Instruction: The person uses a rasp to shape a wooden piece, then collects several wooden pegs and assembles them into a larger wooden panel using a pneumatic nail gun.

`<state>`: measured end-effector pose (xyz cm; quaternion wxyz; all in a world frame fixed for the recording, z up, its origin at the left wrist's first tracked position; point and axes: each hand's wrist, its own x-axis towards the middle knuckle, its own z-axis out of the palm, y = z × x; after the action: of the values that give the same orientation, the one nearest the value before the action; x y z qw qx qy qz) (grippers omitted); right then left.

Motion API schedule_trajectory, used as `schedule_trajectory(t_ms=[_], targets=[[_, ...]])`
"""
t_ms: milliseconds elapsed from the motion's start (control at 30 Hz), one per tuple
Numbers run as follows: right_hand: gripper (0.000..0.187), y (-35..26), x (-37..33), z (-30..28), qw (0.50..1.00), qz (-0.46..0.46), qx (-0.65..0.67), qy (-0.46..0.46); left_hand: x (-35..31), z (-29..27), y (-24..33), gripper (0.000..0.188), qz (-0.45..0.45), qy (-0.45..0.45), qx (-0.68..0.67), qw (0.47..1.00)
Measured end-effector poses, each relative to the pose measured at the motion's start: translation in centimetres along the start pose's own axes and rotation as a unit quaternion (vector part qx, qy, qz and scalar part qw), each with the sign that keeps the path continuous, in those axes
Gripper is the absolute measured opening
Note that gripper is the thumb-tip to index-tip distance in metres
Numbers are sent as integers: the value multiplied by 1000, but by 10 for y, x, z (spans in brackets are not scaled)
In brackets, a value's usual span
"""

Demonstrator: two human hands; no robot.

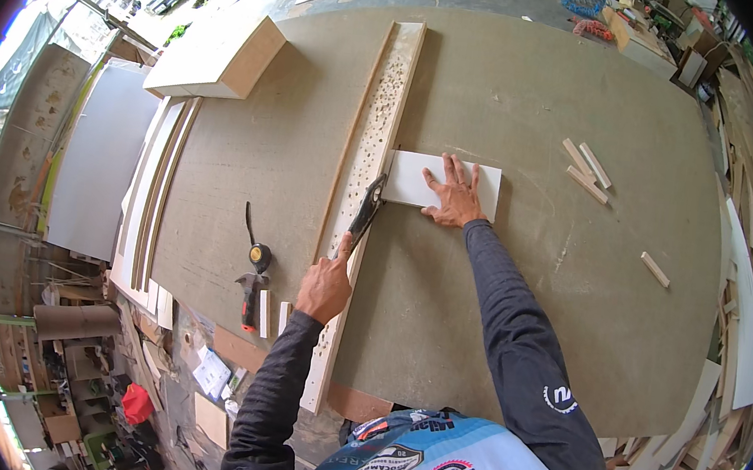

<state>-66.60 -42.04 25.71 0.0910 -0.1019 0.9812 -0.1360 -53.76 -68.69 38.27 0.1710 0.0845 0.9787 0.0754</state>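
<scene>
My left hand (324, 288) is closed around the handle of a slim black hand tool (366, 209); its exact kind I cannot make out. The tool's far end meets the left edge of a short white board (410, 179). My right hand (458, 198) lies on that board with its fingers spread, pressing it down. The board's left end sits against a long pale plank (379, 113), which is pitted with many small holes and runs up the table. My left hand is over the plank's right edge.
Left of the plank are a tape measure (259, 256), a claw hammer (250, 300) and short wood strips (265, 313). More small wood sticks (580, 162) lie on the right of the table (607, 284). A white box (216, 61) stands far left. Offcuts pile along the right side.
</scene>
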Motion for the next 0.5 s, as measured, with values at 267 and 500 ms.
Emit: schedule_trajectory(t_ms=[267, 500], targets=[[89, 6, 6, -2, 1000, 2, 9, 9, 12, 4, -3, 84, 15, 14, 8, 1000], [88, 19, 17, 1, 999, 6, 19, 37, 34, -6, 0, 86, 26, 2, -7, 1000]])
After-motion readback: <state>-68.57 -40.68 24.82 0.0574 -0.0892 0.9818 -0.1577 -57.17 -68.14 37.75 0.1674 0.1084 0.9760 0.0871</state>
